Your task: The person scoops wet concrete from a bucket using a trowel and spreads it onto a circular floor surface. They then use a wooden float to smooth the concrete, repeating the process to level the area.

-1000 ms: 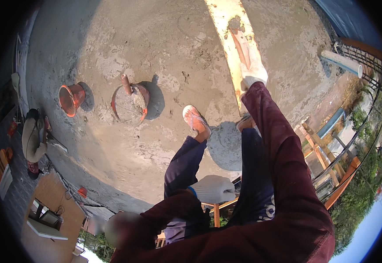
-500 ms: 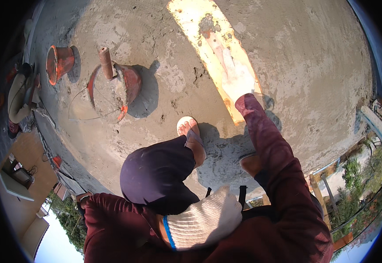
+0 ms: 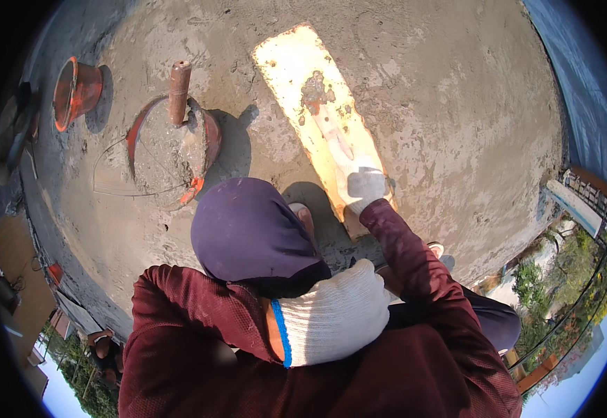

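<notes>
My gloved right hand is closed on the pale handle of a long yellow float board lying on the wet grey concrete, with mortar stuck on its face. My gloved left hand, in a white blue-cuffed glove, is curled low in front of me beside my bent left knee; whatever it may hold is hidden. Left of the board stands an orange bucket of grey mix with an upright brown cylindrical handle in it.
Another orange bucket stands farther left. A co-worker shows dimly at the left rim. At the right lie a blue sheet, a pale pipe and bent bars along the slab's edge, with plants beyond.
I have crouched lower, my left knee coming up into view. The board has shifted down toward me and slightly left, with my right hand on it.
</notes>
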`<state>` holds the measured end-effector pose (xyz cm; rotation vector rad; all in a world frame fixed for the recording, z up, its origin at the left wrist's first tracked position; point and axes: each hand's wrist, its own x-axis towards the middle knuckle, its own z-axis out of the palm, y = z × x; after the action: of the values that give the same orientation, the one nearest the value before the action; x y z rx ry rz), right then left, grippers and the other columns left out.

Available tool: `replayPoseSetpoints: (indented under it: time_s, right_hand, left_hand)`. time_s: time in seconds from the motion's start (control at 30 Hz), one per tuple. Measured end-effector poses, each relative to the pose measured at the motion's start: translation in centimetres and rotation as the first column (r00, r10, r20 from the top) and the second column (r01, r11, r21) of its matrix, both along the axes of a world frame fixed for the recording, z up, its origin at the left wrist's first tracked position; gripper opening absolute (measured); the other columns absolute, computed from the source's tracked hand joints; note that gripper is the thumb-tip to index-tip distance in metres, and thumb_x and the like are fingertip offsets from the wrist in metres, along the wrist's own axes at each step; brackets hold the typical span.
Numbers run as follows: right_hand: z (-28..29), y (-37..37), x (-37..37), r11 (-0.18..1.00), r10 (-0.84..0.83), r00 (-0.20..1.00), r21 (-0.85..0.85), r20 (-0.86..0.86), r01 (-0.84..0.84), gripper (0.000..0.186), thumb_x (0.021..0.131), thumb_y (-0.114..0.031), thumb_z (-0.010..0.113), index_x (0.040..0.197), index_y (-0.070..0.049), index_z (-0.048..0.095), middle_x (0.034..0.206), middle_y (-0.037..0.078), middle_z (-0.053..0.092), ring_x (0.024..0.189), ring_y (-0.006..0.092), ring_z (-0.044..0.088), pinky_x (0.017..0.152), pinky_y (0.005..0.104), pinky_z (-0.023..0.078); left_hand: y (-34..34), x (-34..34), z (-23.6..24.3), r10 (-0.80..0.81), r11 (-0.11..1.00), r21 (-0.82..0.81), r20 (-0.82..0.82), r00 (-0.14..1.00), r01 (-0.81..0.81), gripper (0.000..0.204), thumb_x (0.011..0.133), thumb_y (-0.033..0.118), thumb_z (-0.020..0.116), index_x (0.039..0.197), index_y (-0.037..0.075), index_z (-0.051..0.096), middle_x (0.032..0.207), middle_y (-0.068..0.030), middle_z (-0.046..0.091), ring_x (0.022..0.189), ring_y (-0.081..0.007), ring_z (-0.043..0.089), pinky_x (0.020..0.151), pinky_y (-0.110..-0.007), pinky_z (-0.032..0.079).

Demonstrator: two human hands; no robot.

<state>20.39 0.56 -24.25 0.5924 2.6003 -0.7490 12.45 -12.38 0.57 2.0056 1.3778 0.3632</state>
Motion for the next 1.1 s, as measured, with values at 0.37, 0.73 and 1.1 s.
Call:
replayPoseSetpoints:
  time_s: [0.37,0.73,1.1]
  right_hand:
    - [-7.8,-0.6,-10.0,0.993,-0.083,0.955,-0.105,-0.284,0.055,0.042,0.107,-0.032,0.054,0.134,-0.001,0.066,0.130,0.018,0.071,0.123,0.0270,0.065,0.104,0.0415,0.050]
    - [0.3,1.2,-15.5,0.984,0.154,0.988,0.085,0.020,-0.155,0.063,0.101,-0.015,0.055,0.162,-0.020,0.042,0.141,0.026,0.062,0.126,0.0376,0.064,0.104,0.0448,0.054]
    - [-0.9,-1.7,-0.6,0.977,-0.113,0.965,0.204,0.237,0.064,0.049,0.088,-0.019,0.068,0.136,-0.015,0.070,0.108,0.018,0.071,0.098,0.0364,0.071,0.083,0.0415,0.056]
  left_hand:
    - [-2.3,-3.8,-1.2,-0.037,0.999,-0.022,0.071,0.997,0.039,0.014,0.085,0.021,0.064,0.087,0.010,0.074,0.084,-0.0050,0.066,0.083,-0.0223,0.065,0.079,-0.036,0.045]
    - [-2.6,-3.4,-2.8,-0.050,0.995,-0.082,0.003,0.999,0.050,0.010,0.085,0.017,0.064,0.091,0.011,0.070,0.089,-0.0038,0.067,0.085,-0.0209,0.064,0.078,-0.036,0.048]
    - [0.0,-5.9,-2.9,-0.121,0.989,-0.090,0.001,0.993,0.120,0.022,0.079,0.036,0.076,0.084,0.015,0.070,0.085,-0.0041,0.065,0.084,-0.0236,0.065,0.075,-0.040,0.048]
